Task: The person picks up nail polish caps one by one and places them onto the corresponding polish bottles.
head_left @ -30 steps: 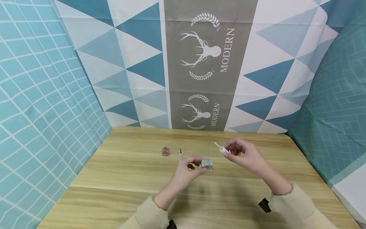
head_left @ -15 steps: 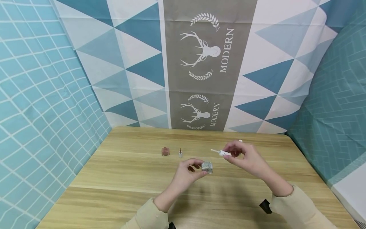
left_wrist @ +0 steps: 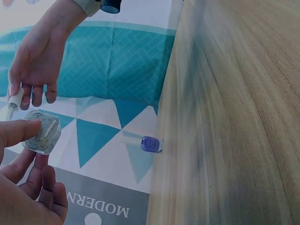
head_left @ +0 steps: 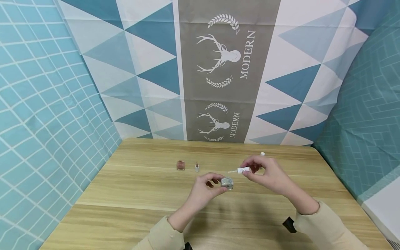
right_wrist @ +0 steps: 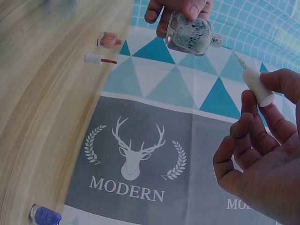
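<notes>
My left hand [head_left: 203, 189] holds a clear nail polish bottle [head_left: 227, 183] with grey speckled polish between thumb and fingers, raised above the table. Its neck [right_wrist: 216, 41] is uncapped, as the right wrist view shows. Just to the right, my right hand [head_left: 267, 173] pinches the bottle's white brush cap [right_wrist: 258, 86] between thumb and fingers. The polish-coated brush [right_wrist: 241, 62] points toward the bottle, its tip apart from the neck. In the left wrist view, the thumb lies across the bottle's face.
Left of the hands, an uncapped pink-brown polish bottle [head_left: 180, 165] stands on the wooden table [head_left: 140, 194]. Beside it a white brush cap [head_left: 197, 168] stands with its brown brush up. A purple polish bottle [right_wrist: 46, 215] is behind my right hand, mostly hidden in the head view.
My right hand has moved slightly left, and the brush has turned from pointing up-left to almost level, its tip closer to the bottle. My left hand has barely moved.
</notes>
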{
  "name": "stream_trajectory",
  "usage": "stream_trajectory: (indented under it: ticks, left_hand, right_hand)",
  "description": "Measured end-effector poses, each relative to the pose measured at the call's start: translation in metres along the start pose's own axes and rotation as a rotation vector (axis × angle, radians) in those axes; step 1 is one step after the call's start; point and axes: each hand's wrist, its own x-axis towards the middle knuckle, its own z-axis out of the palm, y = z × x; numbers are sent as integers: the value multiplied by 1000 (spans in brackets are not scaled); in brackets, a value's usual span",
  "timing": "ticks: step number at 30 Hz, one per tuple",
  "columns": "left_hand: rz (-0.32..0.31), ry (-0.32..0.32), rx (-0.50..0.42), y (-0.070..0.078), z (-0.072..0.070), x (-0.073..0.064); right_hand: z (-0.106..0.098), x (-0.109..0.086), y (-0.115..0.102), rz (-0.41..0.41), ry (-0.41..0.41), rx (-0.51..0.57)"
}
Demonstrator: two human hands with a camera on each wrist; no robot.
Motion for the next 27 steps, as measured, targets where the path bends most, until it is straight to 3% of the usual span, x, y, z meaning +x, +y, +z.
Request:
stream_trajectory:
  ticks: [10, 18, 27]
  left_hand:
    - [0, -10, 12, 1, 0, 2]
    - [24, -1, 34, -34, 8, 9]
    - [39, -11, 29, -37, 7, 9]
  right_hand:
    - [0, 0, -1, -31, -3, -1]
    - [1, 1, -1, -83, 3, -19]
    - [2, 1, -1, -98, -8, -37]
